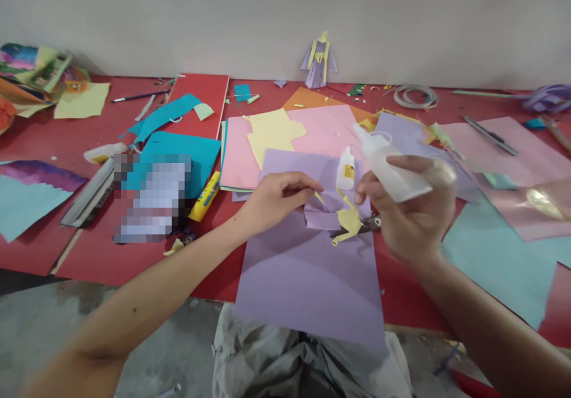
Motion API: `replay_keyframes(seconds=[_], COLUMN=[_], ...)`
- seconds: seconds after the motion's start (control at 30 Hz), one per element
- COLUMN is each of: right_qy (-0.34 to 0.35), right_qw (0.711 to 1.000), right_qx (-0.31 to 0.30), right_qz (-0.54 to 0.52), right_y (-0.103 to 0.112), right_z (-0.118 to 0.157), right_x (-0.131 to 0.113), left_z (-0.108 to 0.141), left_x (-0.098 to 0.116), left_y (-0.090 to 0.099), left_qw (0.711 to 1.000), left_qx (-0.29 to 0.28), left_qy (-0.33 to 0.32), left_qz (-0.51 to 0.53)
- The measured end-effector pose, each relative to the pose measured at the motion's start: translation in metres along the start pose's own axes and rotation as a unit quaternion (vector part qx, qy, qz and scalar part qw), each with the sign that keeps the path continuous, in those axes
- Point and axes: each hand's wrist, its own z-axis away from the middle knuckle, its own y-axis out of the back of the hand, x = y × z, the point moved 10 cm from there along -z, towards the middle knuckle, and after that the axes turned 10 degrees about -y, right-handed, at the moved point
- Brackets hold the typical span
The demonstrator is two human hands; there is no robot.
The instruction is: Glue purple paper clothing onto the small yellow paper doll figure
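- My left hand (285, 199) has thumb and forefinger pinched together on a small yellow strip (318, 197), over the big purple sheet (307, 279) in front of me.
- My right hand (413, 207) has its fingers closed round a translucent squeeze bottle (388, 163), tilted with its nozzle up and to the left.
- Between my hands, a small white glue bottle (345, 171) stands upright, close to my right fingertips.
- Just below it lies a yellow paper cutout (349, 221) with curled ends, beside a folded purple piece (322, 220); a dark metal tool (370, 224) pokes out from behind the cutout, crowding that spot.
- Beyond my left hand, yellow paper (272, 133) overlaps pink sheets (241, 154), with orange paper (301, 97) farther back.
- To my left I've got a yellow glue stick (205, 197), teal paper (178, 154), a pixelated object (156, 199), a long cutter (91, 193) and another glue bottle (104, 153) on its side.
- To my right, a slim cutter (491, 135) lies on pink paper (513, 166), near light-blue paper (499, 261); a coil of clear tubing (416, 97) sits by the wall.
- A purple and yellow paper figure (319, 62) leans upright against the wall (250, 23).
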Motion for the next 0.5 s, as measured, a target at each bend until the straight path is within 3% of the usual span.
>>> replay_keyframes(seconds=[0.2,0.5], right_qy=[-0.089,-0.182], right_qw=[0.991,0.975], right_qx=[-0.058,-0.107], right_qz=[-0.081,-0.073], right_y=[-0.022,-0.031], right_z=[-0.008,-0.004], right_x=[0.012,0.031], left_z=[0.000,0.003], left_x=[0.007,0.019], left_y=[0.007,0.006], left_qw=[0.999,0.996], left_qx=[0.033,0.033], left_qy=[-0.017,-0.077], left_qz=[0.019,-0.019])
